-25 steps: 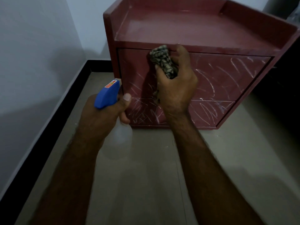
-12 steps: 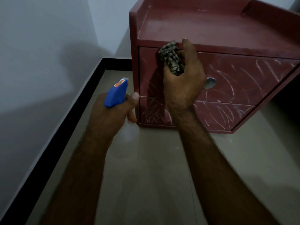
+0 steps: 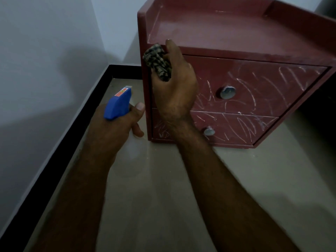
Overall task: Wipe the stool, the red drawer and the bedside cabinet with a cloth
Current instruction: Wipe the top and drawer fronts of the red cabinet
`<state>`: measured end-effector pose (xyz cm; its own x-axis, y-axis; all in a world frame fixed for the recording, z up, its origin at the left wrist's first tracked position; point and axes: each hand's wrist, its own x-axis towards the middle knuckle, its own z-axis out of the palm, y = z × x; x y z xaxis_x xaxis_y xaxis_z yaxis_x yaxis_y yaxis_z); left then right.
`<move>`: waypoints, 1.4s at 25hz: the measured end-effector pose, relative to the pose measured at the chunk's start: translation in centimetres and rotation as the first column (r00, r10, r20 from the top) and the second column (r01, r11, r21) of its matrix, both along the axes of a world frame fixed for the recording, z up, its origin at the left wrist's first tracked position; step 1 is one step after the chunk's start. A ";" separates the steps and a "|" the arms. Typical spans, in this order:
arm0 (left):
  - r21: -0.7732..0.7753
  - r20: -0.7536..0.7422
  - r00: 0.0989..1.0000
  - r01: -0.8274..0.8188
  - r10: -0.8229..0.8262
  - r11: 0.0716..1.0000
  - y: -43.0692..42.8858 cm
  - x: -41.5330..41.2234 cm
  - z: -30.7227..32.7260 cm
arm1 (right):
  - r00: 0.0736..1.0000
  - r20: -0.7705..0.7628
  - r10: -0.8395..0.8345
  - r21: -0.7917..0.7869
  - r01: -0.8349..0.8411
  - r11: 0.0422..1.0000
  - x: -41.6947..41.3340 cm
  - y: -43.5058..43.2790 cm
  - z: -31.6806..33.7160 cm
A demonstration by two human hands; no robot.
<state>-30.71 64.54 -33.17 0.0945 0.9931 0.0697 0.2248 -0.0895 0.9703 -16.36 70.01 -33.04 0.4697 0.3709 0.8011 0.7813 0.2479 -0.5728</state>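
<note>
At scratched red cabinet (image 3: pixel 236 33): right hand (image 3: pixel 174 91) grips checked cloth (image 3: pixel 158 60), left hand (image 3: pixel 112 131) sprayer (image 3: pixel 118 106).

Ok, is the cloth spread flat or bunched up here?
Bunched up: the cloth is a crumpled wad gripped by the right hand, against the front of the cabinet.

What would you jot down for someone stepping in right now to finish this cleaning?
Right hand: grips the checked cloth, pressed at the top drawer's upper left corner.
Left hand: holds a blue spray bottle beside the red cabinet.
Done: hard to tell; white streaks cover the top drawer and lower drawer.
Left: both drawer fronts, the cabinet top; the stool is out of view.
</note>
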 end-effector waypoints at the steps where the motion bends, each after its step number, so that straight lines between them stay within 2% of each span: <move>1: -0.009 -0.001 1.000 0.000 0.000 1.000 0.0 -0.1 0.1 | 1.000 -0.003 0.004 0.002 -0.004 1.000 0.0 0.0 -0.1; 7: -0.024 0.003 1.000 0.000 0.000 1.000 0.3 -0.2 -0.1 | 1.000 0.009 0.018 0.022 -0.018 1.000 0.0 0.0 -0.4; 16: 0.010 0.022 1.000 -0.007 0.007 1.000 0.4 -0.4 -0.1 | 0.998 -0.005 0.058 -0.138 -0.059 0.989 -0.5 -0.9 -3.2; 22: 0.015 0.028 1.000 0.003 -0.004 1.000 0.6 -0.4 -0.1 | 0.998 -0.044 0.043 -0.042 -0.045 0.998 -0.6 -0.2 -1.3; 28: 0.060 0.032 0.999 0.020 -0.022 0.998 0.6 -0.5 0.0 | 0.995 -0.035 0.088 -0.140 -0.092 0.986 -0.7 -1.0 -4.3; 31: 0.080 0.043 0.999 0.029 -0.033 0.996 0.7 -0.6 -0.1 | 0.995 -0.085 0.045 -0.133 -0.056 0.990 0.1 -1.2 -3.8; 35: 0.089 0.044 0.999 0.024 -0.028 0.996 0.8 -0.7 -0.1 | 0.970 -0.218 -0.107 -0.122 0.082 0.989 2.2 -2.1 -3.4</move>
